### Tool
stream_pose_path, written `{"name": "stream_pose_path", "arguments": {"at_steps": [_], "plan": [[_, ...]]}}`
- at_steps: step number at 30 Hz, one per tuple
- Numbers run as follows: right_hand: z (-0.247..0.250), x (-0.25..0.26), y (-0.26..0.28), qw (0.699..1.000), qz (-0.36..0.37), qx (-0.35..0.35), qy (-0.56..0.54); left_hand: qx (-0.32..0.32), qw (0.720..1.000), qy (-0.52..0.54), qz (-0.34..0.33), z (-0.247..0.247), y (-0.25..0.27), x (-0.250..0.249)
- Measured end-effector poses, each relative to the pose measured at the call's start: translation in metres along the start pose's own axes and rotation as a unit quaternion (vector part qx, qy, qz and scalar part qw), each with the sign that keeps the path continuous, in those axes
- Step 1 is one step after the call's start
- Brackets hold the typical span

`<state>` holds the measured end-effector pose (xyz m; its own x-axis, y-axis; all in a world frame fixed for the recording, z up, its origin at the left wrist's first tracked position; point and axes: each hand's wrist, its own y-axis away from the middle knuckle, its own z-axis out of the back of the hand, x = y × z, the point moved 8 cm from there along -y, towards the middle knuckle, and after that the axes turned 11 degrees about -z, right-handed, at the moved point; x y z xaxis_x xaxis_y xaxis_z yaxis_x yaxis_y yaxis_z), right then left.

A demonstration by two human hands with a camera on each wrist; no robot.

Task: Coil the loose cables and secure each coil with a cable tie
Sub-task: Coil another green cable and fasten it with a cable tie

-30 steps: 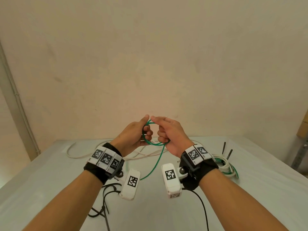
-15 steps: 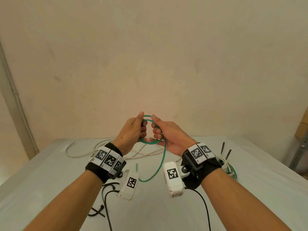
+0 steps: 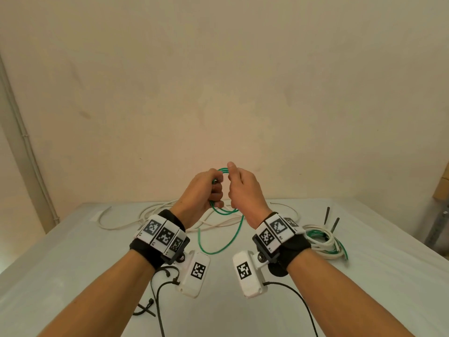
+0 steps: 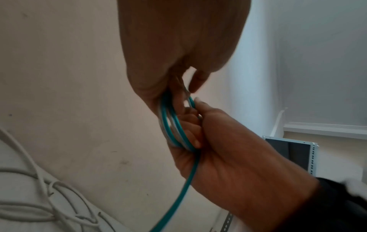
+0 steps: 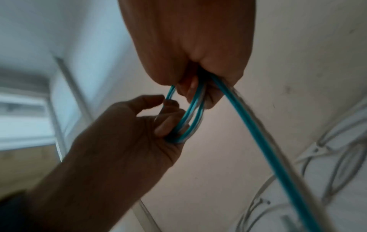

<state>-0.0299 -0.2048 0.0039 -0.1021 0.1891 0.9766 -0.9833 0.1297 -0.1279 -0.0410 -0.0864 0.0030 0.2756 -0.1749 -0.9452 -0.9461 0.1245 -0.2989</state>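
Note:
A thin green cable (image 3: 224, 210) is wound into a small coil held up above the table between both hands. My left hand (image 3: 217, 189) grips the coil's left side, fingers curled through the loops (image 4: 170, 124). My right hand (image 3: 232, 188) holds the right side with curled fingers and the thumb raised; the loops (image 5: 190, 119) pass under its fingers. The loose green tail (image 3: 227, 244) hangs from the right hand down to the table and curls back up. In the right wrist view the tail (image 5: 268, 149) runs down and to the right.
A long white cable (image 3: 121, 222) lies loose on the grey table (image 3: 73, 263) behind the hands. A coiled white and green bundle (image 3: 323, 242) lies at the right, with two dark sticks (image 3: 328, 215) behind it. Black cable ties (image 3: 145, 310) lie near the left forearm. A wall stands close behind.
The right hand has carried the cable round the coil, adding to the loops. The hanging green tail has grown shorter and its free end has come up off the table.

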Motion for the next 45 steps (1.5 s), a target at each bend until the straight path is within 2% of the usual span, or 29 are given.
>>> {"name": "stream_pose_path", "arguments": {"at_steps": [4,8,11,14,16,18,20,21,22,23,25,26,27,30,32,35,39,45], "plan": [[-0.009,-0.004,0.008,0.979,-0.079,0.087,-0.168,-0.042,0.998,-0.033,-0.029,0.0,0.001,-0.011],[-0.005,-0.007,0.008,0.959,-0.127,0.087,-0.239,-0.013,0.999,-0.026,-0.02,-0.01,0.004,-0.005],[-0.002,-0.008,0.008,0.957,-0.137,0.088,-0.242,0.009,1.0,-0.011,0.005,-0.012,0.002,0.002],[0.004,-0.009,0.006,0.958,-0.132,0.053,-0.25,0.038,0.999,-0.012,0.03,-0.015,0.001,0.007],[0.012,-0.008,0.003,0.962,-0.112,0.02,-0.247,0.071,0.99,-0.113,0.039,-0.014,0.002,0.009],[0.022,-0.006,-0.001,0.968,-0.086,-0.015,-0.233,0.077,0.958,-0.275,0.018,-0.003,0.005,0.006],[0.034,-0.008,-0.004,0.968,-0.073,-0.052,-0.233,0.025,0.913,-0.404,-0.051,0.014,0.005,-0.011],[0.039,-0.01,-0.005,0.965,-0.072,-0.07,-0.241,0.0,0.902,-0.427,-0.066,0.022,0.006,-0.017],[0.043,-0.012,-0.005,0.961,-0.074,-0.084,-0.251,0.001,0.904,-0.425,-0.037,0.026,0.007,-0.015],[0.046,-0.016,-0.005,0.957,-0.078,-0.097,-0.263,0.031,0.914,-0.405,0.024,0.026,0.011,-0.005],[0.046,-0.021,-0.005,0.946,-0.087,-0.105,-0.295,0.13,0.913,-0.344,0.177,0.015,0.028,0.021],[0.044,-0.022,-0.006,0.94,-0.09,-0.101,-0.313,0.157,0.914,-0.3,0.222,0.009,0.034,0.03],[0.04,-0.023,-0.007,0.935,-0.093,-0.093,-0.331,0.157,0.925,-0.247,0.241,0.005,0.037,0.035],[0.032,-0.024,-0.008,0.922,-0.102,-0.062,-0.367,0.059,0.972,-0.045,0.224,0.004,0.026,0.042],[0.028,-0.025,-0.008,0.923,-0.109,-0.036,-0.367,0.006,0.983,0.032,0.181,0.009,0.014,0.039],[0.02,-0.027,-0.01,0.929,-0.128,0.009,-0.347,-0.017,0.991,0.048,0.124,0.011,0.002,0.027],[0.015,-0.024,-0.01,0.932,-0.151,0.044,-0.327,-0.037,0.992,0.084,0.082,0.006,-0.003,0.015],[0.016,-0.02,-0.013,0.926,-0.186,0.049,-0.326,-0.064,0.997,0.004,0.041,0.004,-0.011,0.007]]}}
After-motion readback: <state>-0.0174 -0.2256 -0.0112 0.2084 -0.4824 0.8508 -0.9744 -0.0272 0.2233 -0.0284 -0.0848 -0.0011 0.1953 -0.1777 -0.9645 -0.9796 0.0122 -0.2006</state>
